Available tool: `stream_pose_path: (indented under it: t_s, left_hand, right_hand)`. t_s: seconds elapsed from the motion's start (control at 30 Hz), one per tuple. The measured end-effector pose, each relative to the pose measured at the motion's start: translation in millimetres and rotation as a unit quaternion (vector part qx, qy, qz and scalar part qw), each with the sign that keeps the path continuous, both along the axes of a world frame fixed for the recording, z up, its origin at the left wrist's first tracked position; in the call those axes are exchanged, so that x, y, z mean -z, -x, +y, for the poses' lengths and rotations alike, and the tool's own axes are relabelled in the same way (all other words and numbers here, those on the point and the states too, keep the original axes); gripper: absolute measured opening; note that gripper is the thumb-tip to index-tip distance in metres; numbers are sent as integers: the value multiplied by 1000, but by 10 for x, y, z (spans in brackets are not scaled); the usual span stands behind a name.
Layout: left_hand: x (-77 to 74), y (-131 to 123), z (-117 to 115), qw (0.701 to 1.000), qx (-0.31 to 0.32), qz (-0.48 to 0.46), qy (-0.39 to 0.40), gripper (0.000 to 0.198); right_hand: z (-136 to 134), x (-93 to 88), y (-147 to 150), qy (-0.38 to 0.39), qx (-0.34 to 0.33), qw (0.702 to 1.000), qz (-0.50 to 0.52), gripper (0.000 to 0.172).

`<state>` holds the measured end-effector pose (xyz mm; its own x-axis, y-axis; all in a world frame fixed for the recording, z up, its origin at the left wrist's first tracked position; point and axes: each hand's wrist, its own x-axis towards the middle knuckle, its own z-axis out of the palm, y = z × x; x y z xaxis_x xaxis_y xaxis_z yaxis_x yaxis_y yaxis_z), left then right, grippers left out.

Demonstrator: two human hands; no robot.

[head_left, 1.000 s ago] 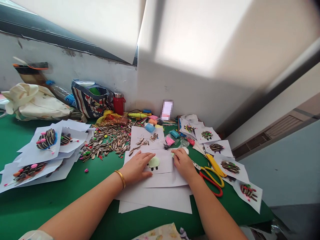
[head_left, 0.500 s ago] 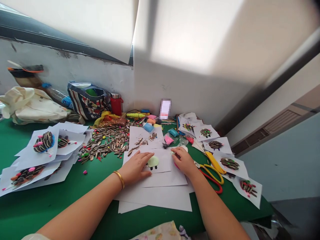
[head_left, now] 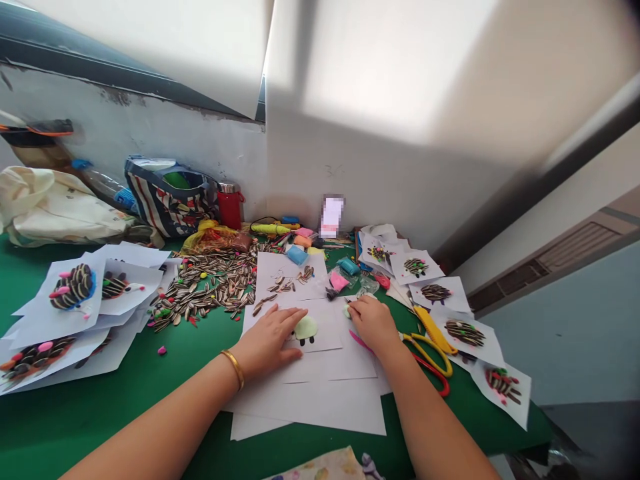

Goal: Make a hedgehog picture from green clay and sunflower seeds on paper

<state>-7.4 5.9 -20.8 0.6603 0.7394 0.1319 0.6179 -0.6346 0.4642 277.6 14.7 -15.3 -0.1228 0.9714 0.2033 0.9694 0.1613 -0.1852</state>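
My left hand (head_left: 270, 337) lies flat with fingers stretched on a small white sheet (head_left: 325, 327), holding nothing. Beside its fingertips on that sheet is a pale green clay shape (head_left: 305, 327) with two short black legs under it. My right hand (head_left: 374, 323) is closed in a pinch over the papers to the right. At its fingertips sits a small lump of pale green clay (head_left: 347, 311); whatever is between the fingers is too small to make out. A pink plastic tool (head_left: 359, 340) shows partly under this hand.
Sunflower seeds (head_left: 215, 287) are heaped at the left, some on another sheet (head_left: 320, 287). Finished seed pictures lie in a stack (head_left: 70, 327) and a row (head_left: 435, 293). Scissors (head_left: 433, 353), a yellow cutter (head_left: 435, 330), clay packets (head_left: 297, 255), a red bottle (head_left: 230, 207) and bags surround the papers.
My right hand has shifted slightly down and right, its fingers drawn closer together at the green lump. My left hand stays flat on the sheet. The view has moved a little.
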Motion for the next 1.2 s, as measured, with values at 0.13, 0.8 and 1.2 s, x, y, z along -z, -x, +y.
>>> stream_pose_path:
  t_s: [0.13,0.8,1.2]
  left_hand:
    - [11,-1,2,1000,-3,5,1,81]
    - [14,4,-13,1000,-7,4,3,83]
    - [-61,-20,-57,1000,-9,-13,3,80]
  right_hand:
    - [-68,38,-36,9,-67,996,53,16]
    - [-72,48,45,-51,-64,970,228,24]
    - [-123,64,60,-55,-97,975,194,33]
